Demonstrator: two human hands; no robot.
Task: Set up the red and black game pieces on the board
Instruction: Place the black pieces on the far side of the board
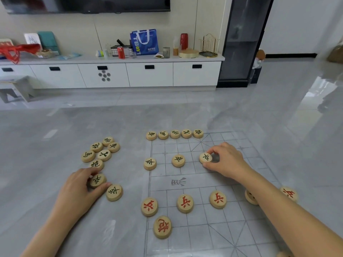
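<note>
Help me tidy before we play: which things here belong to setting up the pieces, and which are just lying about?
For the job: board; far row of black pieces; black piece pinched by the right hand; loose black pieces, one gripped by the left hand; red pieces.
Lying about: blue bag, red can, red vase, gold rack, on the white cabinet.

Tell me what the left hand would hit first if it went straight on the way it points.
Probably the loose black piece just beyond the held piece in the left hand; they look nearly touching.
</note>
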